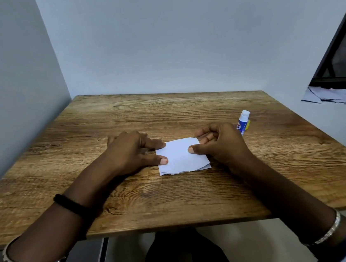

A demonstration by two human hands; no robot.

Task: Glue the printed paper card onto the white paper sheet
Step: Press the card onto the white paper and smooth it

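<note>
A small white paper (181, 158) lies in the middle of the wooden table (166, 114), with a second paper edge (185, 170) showing under its near side; no print shows. My left hand (133, 152) rests at its left edge, thumb and index fingertip pressing on the paper. From the right, my right hand (216, 143) pinches the paper's right edge, thumb on top and curled fingers behind. A blue-and-white glue stick (243, 121) stands capped just right of my right hand.
Grey walls close the table's left and far sides. A pile of paper scraps (334, 94) lies on a ledge at the far right, under a dark window frame (344, 51). The table's near edge is over my lap.
</note>
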